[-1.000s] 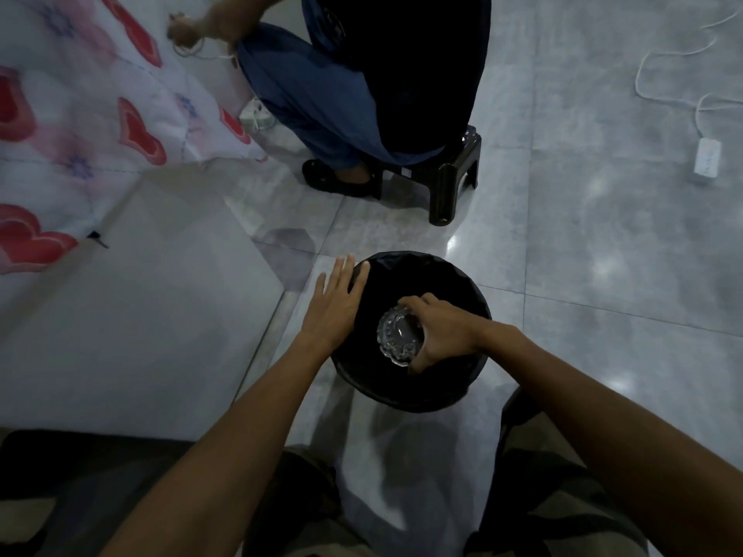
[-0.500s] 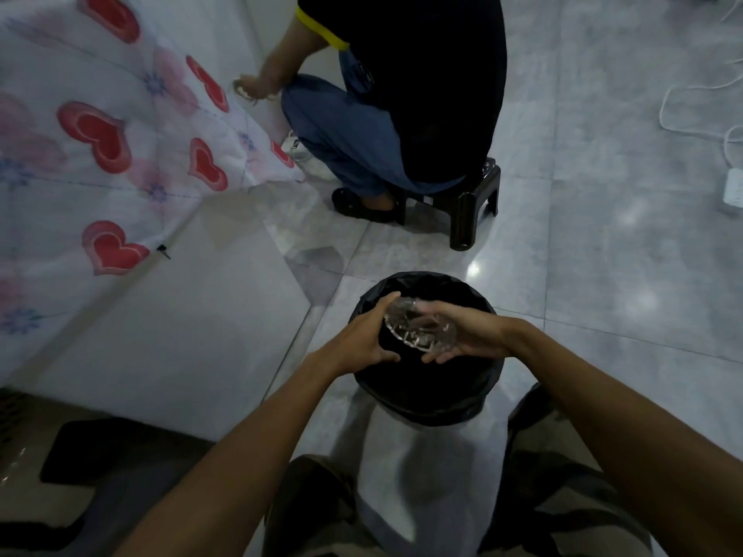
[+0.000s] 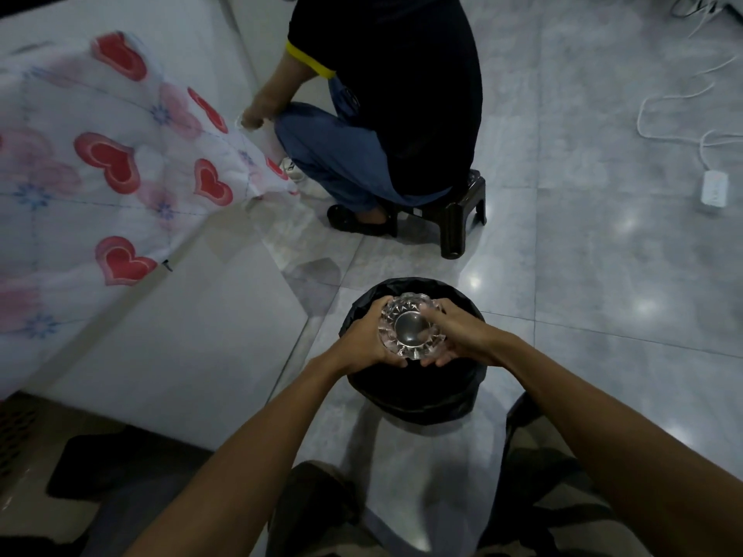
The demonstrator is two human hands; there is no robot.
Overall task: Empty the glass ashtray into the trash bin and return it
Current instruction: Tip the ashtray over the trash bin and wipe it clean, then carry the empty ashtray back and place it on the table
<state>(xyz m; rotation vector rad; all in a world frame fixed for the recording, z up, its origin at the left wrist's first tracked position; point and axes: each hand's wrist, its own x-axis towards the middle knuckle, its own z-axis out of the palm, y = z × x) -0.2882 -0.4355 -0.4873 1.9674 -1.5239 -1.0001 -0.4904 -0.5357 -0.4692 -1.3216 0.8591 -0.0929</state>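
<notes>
The cut-glass ashtray (image 3: 410, 330) is upright with its bowl facing up, held above the mouth of the trash bin (image 3: 414, 389), a round bin lined with a black bag. My left hand (image 3: 362, 339) grips the ashtray's left rim. My right hand (image 3: 454, 337) grips its right side, thumb over the rim. The bowl looks empty and shiny. The bin's inside is dark and mostly hidden behind my hands.
A person (image 3: 378, 114) sits on a low dark stool (image 3: 454, 219) just beyond the bin. A heart-patterned cloth (image 3: 112, 166) drapes over a white surface (image 3: 169, 339) at left. A white cable and power strip (image 3: 713, 188) lie on the tiled floor at right.
The ashtray went from tipped down inside the bin in my right hand alone to upright above it. My left hand left the bin's rim and took hold of the ashtray.
</notes>
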